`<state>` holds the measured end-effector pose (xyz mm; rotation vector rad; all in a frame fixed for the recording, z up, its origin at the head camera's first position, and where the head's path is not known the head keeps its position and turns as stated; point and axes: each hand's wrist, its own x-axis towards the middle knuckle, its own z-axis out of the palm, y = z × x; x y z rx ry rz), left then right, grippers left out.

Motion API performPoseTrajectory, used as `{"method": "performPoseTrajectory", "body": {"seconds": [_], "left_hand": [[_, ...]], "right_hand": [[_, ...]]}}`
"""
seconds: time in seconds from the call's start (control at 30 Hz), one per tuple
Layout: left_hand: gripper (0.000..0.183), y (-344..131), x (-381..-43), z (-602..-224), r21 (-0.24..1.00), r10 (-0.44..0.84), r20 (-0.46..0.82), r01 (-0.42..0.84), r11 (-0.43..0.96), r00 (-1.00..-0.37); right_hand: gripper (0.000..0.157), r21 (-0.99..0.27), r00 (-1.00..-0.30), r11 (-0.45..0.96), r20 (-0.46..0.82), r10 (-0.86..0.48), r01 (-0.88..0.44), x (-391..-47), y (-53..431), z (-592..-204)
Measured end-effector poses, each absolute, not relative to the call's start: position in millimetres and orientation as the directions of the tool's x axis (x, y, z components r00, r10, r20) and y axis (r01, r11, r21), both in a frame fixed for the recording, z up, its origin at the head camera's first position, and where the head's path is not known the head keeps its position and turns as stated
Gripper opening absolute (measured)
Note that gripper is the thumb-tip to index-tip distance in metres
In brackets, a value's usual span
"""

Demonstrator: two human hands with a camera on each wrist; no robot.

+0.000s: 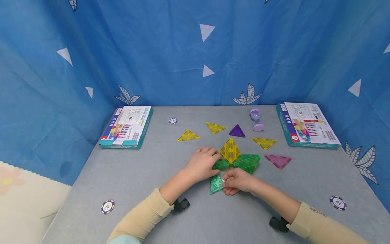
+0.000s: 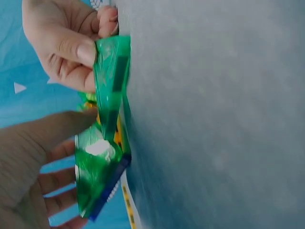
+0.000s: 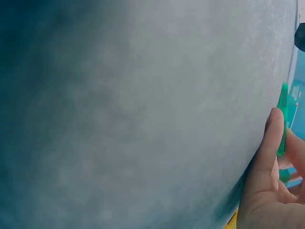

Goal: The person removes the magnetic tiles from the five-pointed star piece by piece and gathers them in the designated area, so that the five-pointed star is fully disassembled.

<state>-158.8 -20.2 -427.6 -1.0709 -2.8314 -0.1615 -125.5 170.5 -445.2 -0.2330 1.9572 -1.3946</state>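
Observation:
My right hand (image 1: 239, 181) pinches a light green triangular magnetic tile (image 1: 216, 184) between thumb and fingers, low over the grey table. The same tile (image 2: 113, 71) stands at a slant in the left wrist view. My left hand (image 1: 202, 164) holds a darker green tile (image 1: 220, 165), its fingers at the far side and its thumb near the light green tile. Beside that tile, a yellow piece (image 1: 230, 151) stands raised, with another green tile (image 1: 247, 162) to its right. The left fingers partly hide the left green tile.
Yellow triangles (image 1: 188, 135), a purple triangle (image 1: 237, 131) and a pink triangle (image 1: 278, 161) lie around the build. Two boxes (image 1: 126, 127) flank the table's back, with a lilac hourglass (image 1: 256, 119) by the right one. Round chips (image 1: 108, 206) lie farther out.

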Motion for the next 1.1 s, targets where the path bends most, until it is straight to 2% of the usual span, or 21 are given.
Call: {"method": "performPoseTrajectory", "body": {"seconds": [0.13,0.23,0.4,0.57,0.63,0.73,0.87,1.1], "left_hand": [[0.048,-16,-158,-430,-0.013,0.632,0.138,0.636,0.771,-0.763],[0.046,-15,-158,-429,-0.026,0.617,0.139,0.62,0.784,-0.774],[0.046,-14,-158,-433,0.017,0.603,0.14,0.611,0.792,-0.786],[0.042,-17,-160,-436,0.111,0.586,0.164,0.605,0.789,-0.794],[0.041,-19,-160,-436,0.132,0.58,0.169,0.602,0.788,-0.797],[0.041,-20,-159,-437,0.13,0.578,0.175,0.601,0.789,-0.797],[0.042,-19,-156,-438,0.124,0.573,0.188,0.598,0.792,-0.798],[0.041,-17,-154,-439,0.119,0.569,0.213,0.599,0.792,-0.794]], "right_hand": [[0.018,-0.884,-0.729,0.396,-0.44,-0.525,0.249,-126,170,-447],[0.018,-0.881,-0.72,0.407,-0.445,-0.533,0.243,-128,171,-445],[0.018,-0.878,-0.684,0.436,-0.442,-0.581,0.197,-131,187,-431],[0.022,-0.887,-0.657,0.449,-0.405,-0.636,0.112,-146,215,-389],[0.026,-0.888,-0.679,0.452,-0.385,-0.625,0.088,-157,220,-370],[0.03,-0.889,-0.757,0.455,-0.335,-0.561,0.056,-178,215,-349],[0.033,-0.865,-0.846,0.501,-0.27,-0.459,0.004,-210,189,-344],[0.032,-0.783,-0.851,0.621,-0.348,-0.393,0.034,-251,137,-374]]}}
